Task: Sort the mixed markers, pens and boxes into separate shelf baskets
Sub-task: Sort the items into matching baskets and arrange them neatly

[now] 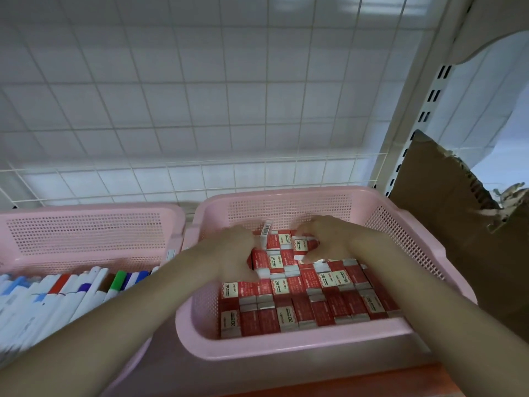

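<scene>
Both forearms reach into the right basket (300, 349), where boxes (303, 308) beneath curled fingers (310, 255) should be pressed flat into rows.

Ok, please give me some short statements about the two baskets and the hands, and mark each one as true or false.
1. Both hands, left hand and right hand, are inside the right pink basket. True.
2. The right pink basket holds markers. False: it holds red and white boxes.
3. The markers lie in the left pink basket. True.
4. The two baskets are blue. False: both are pink.
5. Brown cardboard stands to the right of the right basket. True.
</scene>
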Tool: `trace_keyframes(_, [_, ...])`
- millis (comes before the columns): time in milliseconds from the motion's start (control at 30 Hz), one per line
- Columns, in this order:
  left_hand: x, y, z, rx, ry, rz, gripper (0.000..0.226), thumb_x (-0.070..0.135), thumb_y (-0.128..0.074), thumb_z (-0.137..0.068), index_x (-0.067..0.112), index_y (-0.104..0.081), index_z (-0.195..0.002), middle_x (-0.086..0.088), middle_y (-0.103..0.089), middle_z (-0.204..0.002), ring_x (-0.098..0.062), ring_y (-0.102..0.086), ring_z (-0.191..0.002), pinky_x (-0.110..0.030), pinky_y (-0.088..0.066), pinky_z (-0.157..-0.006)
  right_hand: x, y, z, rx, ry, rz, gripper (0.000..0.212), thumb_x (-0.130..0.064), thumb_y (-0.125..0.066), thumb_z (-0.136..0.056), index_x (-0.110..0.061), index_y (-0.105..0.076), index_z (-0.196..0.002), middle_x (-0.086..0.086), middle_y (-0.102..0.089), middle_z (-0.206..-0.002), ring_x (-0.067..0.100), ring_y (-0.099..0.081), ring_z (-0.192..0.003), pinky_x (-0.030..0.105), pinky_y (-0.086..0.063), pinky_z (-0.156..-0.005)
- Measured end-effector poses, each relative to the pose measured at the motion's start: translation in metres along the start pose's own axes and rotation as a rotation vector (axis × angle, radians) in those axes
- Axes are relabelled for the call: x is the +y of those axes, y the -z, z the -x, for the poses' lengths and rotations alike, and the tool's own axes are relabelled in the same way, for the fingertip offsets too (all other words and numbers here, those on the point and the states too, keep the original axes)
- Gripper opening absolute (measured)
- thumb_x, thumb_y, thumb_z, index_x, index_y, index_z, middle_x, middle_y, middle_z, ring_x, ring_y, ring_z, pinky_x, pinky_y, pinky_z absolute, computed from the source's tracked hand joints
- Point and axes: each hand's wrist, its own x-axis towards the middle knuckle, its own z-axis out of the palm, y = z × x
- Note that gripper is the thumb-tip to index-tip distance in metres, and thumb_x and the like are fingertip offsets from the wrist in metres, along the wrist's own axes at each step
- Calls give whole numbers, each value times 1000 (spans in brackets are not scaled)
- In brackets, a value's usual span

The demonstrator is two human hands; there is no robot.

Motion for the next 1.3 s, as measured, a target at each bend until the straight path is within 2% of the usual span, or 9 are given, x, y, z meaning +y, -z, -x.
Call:
trace_keyframes(200, [-9, 36, -25, 162, 71, -329, 15, 31, -66, -78, 20, -56, -82, 6, -53, -82, -15, -52, -82, -26, -37, -61, 7, 5, 10, -40, -65, -8, 51, -27, -69, -83, -19, -52, -130, 2, -52, -130, 20, -49, -118, 31, -42, -98])
trace_keyframes(267, [-6, 36, -36, 81, 75, -392, 15, 28, -67, -79, 19, -56, -86, 5, -52, -83, -15, -50, -84, -26, -39, -63, 11, 5, 12, -36, -72, -3, 50, -27, -69, -83, -19, -53, -130, 2, -53, -130, 20, -49, -118, 31, -41, -98])
trace_keyframes(433, [13, 22, -57, -63, -63, -165, 23, 28, -69, -80, 15, -64, -99, 1, -63, -94, -18, -58, -90, -31, -49, -80, 17, 5, 14, -37, -81, 19, 58, -28, -69, -83, -20, -47, -136, 4, -48, -136, 22, -45, -124, 34, -39, -103])
trace_keyframes(600, [-5, 26, -53, -8, 17, -287, 19, 29, -70, -79, 22, -53, -83, 9, -55, -82, -13, -55, -82, -24, -46, -71, 23, 8, 13, 28, -106, 55, 64, -27, -68, -84, -19, -40, -141, 6, -40, -143, 24, -41, -129, 32, -36, -105])
trace_keyframes(800, [-15, 11, -48, -38, 72, -201, 41, 32, -68, -84, 15, -55, -119, -1, -61, -116, -18, -56, -102, -28, -44, -90, 4, 5, -8, 37, -39, 116, 60, -23, -65, -87, -14, -41, -141, 8, -35, -147, 25, -34, -134, 30, -29, -110])
trace_keyframes(933, [-19, 7, -39, 47, 105, -162, 54, 31, -71, -80, 13, -50, -126, -7, -47, -133, -21, -49, -112, -29, -37, -98, -14, 3, -22, 110, -6, 103, 44, -15, -64, -87, -6, -49, -127, 12, -38, -134, 25, -50, -111, 27, -42, -89])
trace_keyframes(1033, [-29, 5, -31, 98, 153, -183, 23, 26, -72, -80, 18, -53, -89, -2, -59, -108, -14, -47, -86, -25, -40, -84, -23, 4, -27, 124, 10, 93, 37, -13, -64, -87, -4, -49, -119, 13, -35, -133, 28, -52, -106, 32, -47, -86])
trace_keyframes(1100, [-29, 5, -29, 89, 156, -158, 25, 23, -72, -81, 20, -47, -82, 3, -55, -90, -12, -46, -77, -21, -37, -72, -25, 3, -28, 115, 23, 105, 32, -13, -64, -86, -4, -51, -114, 12, -41, -126, 27, -51, -108, 31, -45, -86])
trace_keyframes(1300, [-24, 7, -36, 145, 162, -238, 19, 32, -65, -86, 16, -61, -96, 2, -64, -100, -13, -52, -83, -27, -42, -76, -19, 2, -21, 141, 13, 119, 23, -7, -58, -88, -7, -54, -110, 8, -50, -116, 22, -49, -106, 23, -34, -77])
